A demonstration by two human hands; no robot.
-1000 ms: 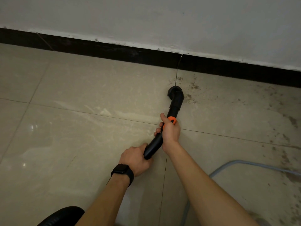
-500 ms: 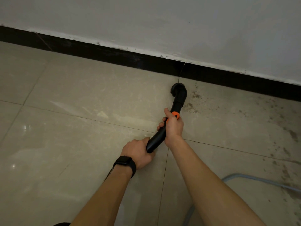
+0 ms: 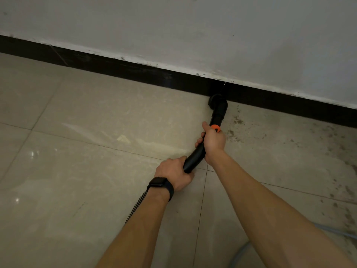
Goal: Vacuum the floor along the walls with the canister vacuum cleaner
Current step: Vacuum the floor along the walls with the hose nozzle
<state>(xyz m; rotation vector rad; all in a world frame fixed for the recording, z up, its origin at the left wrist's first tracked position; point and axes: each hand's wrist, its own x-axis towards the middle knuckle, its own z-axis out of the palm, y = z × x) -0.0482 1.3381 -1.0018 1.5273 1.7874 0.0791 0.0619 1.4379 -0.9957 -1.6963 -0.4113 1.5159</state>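
Observation:
A black curved vacuum handle tube [image 3: 194, 157] with an orange ring [image 3: 216, 127] ends in a round brush nozzle [image 3: 218, 102]. The nozzle rests on the beige tiled floor [image 3: 108, 120] right against the black baseboard [image 3: 135, 71] under the white wall [image 3: 193, 31]. My right hand [image 3: 213, 141] grips the tube just below the orange ring. My left hand [image 3: 173, 174], with a black watch on the wrist, holds the tube's lower end. A ribbed black hose [image 3: 136, 206] runs back under my left forearm. The canister is out of view.
Dark dirt specks [image 3: 301, 144] cover the tiles to the right of the nozzle, along the baseboard. A pale grey-blue hose or cable [image 3: 336, 232] lies on the floor at the lower right, partly behind my right arm.
Both hands have pushed the tube forward. The nozzle has gone from the open tile up to the baseboard. The dark object at the bottom left has left the view.

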